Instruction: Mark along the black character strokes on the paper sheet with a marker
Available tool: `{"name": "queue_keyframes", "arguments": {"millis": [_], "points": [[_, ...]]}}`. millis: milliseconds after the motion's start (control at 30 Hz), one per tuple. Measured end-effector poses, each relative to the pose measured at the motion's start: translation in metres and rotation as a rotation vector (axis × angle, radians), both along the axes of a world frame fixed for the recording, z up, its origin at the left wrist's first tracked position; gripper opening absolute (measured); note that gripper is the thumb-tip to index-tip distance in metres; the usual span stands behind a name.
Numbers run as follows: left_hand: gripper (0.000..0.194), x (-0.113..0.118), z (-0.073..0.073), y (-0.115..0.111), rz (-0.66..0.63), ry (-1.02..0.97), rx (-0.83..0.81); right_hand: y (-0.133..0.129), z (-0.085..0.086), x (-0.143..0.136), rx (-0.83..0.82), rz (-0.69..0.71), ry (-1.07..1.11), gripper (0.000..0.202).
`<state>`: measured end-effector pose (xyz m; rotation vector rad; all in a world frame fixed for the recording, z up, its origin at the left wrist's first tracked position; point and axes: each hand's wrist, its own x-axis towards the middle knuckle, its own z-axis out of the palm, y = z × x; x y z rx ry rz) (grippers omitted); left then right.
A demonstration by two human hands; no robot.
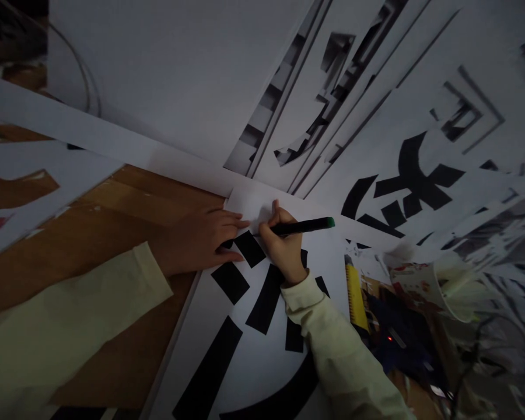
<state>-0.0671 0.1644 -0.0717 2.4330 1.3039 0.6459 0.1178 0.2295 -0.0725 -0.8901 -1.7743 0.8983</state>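
My right hand (pixel 285 248) is closed around a black marker pen (pixel 308 226) with a green end, its tip low over a white board (pixel 227 367). Bold black shapes cover much of that board, among them a small black square (pixel 250 249) just below the pen tip. To the left, my left hand (pixel 201 240) lies flat with its fingers stretched out, the fingertips on the board's edge beside the square. Another black block (pixel 230 282) shows under its thumb. My right forearm hides part of the black shapes.
Large white boards (pixel 166 70) stand behind, some with cut-out openings. Another upright board bears a black character (pixel 415 181). At right are a yellow-handled tool (pixel 356 297), a patterned paper cup (pixel 429 289) and a dark device with a red light (pixel 394 338). A wooden tabletop (pixel 126 338) shows at left.
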Motion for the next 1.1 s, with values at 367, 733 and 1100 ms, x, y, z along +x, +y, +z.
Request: {"name": "queue_keyframes", "arguments": {"millis": [367, 733, 1100], "points": [[0.035, 0.0004, -0.001, 0.0005, 0.002, 0.0, -0.001, -0.0007, -0.0006, 0.0027, -0.024, -0.006, 0.003, 0.028], [0.036, 0.0001, -0.0013, 0.0003, 0.002, 0.009, 0.003, -0.0004, -0.0021, 0.0035, -0.012, 0.015, 0.043, 0.027], [0.034, 0.0004, -0.0026, 0.0004, -0.005, 0.008, 0.032, 0.0002, -0.0041, 0.0032, 0.018, 0.008, 0.046, 0.027]]}}
